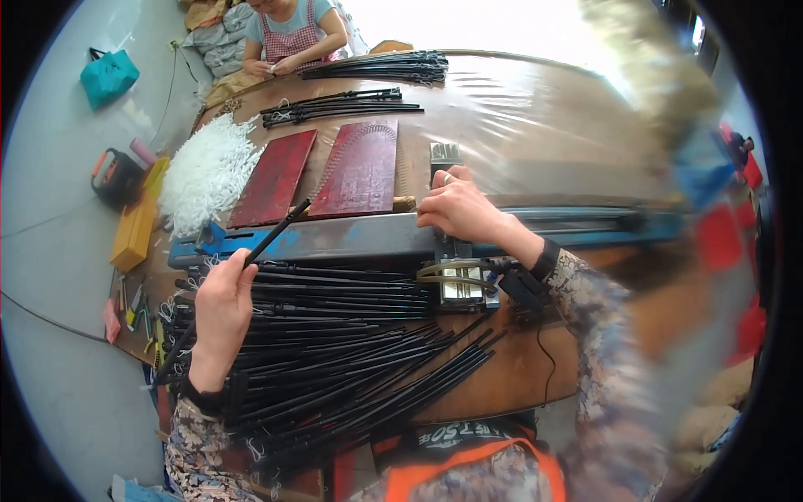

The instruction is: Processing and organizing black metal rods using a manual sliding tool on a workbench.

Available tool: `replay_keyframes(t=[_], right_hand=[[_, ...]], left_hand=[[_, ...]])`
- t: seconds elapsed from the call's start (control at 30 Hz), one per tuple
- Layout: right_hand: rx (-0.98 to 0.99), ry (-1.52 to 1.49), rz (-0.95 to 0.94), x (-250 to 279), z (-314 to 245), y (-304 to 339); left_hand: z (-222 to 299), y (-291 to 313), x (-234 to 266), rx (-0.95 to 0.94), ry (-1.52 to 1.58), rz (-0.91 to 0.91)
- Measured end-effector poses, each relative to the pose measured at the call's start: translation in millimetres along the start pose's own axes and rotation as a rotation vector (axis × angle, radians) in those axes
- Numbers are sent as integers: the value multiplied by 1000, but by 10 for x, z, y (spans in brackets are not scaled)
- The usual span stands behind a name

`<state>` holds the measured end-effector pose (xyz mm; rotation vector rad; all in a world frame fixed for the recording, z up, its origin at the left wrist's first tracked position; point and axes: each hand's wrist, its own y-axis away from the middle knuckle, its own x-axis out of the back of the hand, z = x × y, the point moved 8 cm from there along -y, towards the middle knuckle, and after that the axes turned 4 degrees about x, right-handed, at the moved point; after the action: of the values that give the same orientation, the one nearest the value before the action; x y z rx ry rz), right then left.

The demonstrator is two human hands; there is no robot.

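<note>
Head camera: the left hand [224, 301] is closed around one black rod [272, 238], which slants from near left to far right. The rod's far tip lies at the near-left part of the right-hand red board, and one thin coil spring [335, 159] runs on from there, arching over that board. The right hand [460, 207] is bent with its fingers together over the long metal rail [351, 238], beside a clamp-like fixture [460, 284] with hoses; I cannot tell what, if anything, it pinches.

Of containers, there is one teal bag [109, 79] at far left, one yellow box [134, 230] left of the table [519, 360], and a stack of grey sacks [222, 40] at far left; the contents of all three are hidden. A heap of white pieces [205, 171] lies loose on the left of the table, too many to count.

Two red boards [272, 177] lie side by side beyond the rail. Two bundles of black rods [343, 107] rest farther off, the more distant one near a single co-worker [293, 33], whose two hands are together at the table edge. Nearest is a large spread of black rods [335, 360], overlapping too closely to count.
</note>
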<state>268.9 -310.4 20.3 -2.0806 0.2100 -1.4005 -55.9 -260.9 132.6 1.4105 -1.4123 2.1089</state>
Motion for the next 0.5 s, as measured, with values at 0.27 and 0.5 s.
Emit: replay_keyframes(t=[0.27,0.5], right_hand=[[-88,542,278,680,892,1283],[-240,664,330,887,1865,2756]], left_hand=[[-58,-478,-651,-59,-106,-56],[1186,-960,-2507,-479,82,-45]])
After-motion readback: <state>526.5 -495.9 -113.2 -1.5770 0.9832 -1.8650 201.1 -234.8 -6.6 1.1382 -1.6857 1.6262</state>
